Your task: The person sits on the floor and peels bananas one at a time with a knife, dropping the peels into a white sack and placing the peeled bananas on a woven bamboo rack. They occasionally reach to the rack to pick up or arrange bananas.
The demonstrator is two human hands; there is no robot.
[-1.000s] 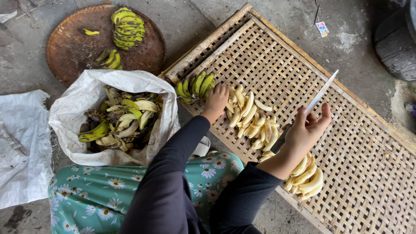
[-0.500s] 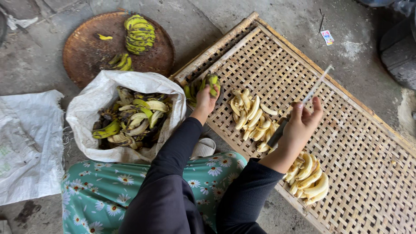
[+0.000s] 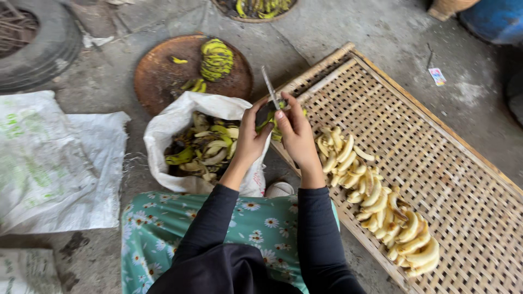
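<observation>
Near the middle of the frame, slightly above centre, the left hand (image 3: 251,136) is closed around a small green banana (image 3: 271,121), with the fingers wrapped over its top end, and the right hand (image 3: 294,128) is closed on the handle of a thin knife (image 3: 269,86), whose pale blade points up and a little to the left. The two hands are touching each other, and the banana sits between them, just above the edge of the white sack (image 3: 180,117) that is full of green and yellow peels (image 3: 204,147). To the right, a row of peeled pale bananas (image 3: 376,201) lies on the woven bamboo tray (image 3: 436,141) and runs down toward the lower right of the frame. In the upper middle, a round rusty plate (image 3: 163,73) carries a bunch of unpeeled green bananas (image 3: 217,59). In my judgement the main danger is the blade: it is very close to the fingers of the left hand, so if the knife slips on the smooth skin it could cut a fingertip or the thumb. The banana is small and held only at one end, so it could also break or slide out and fall into the sack with the peels, not on the tray. A cut that goes too deep would also waste part of the fruit.
</observation>
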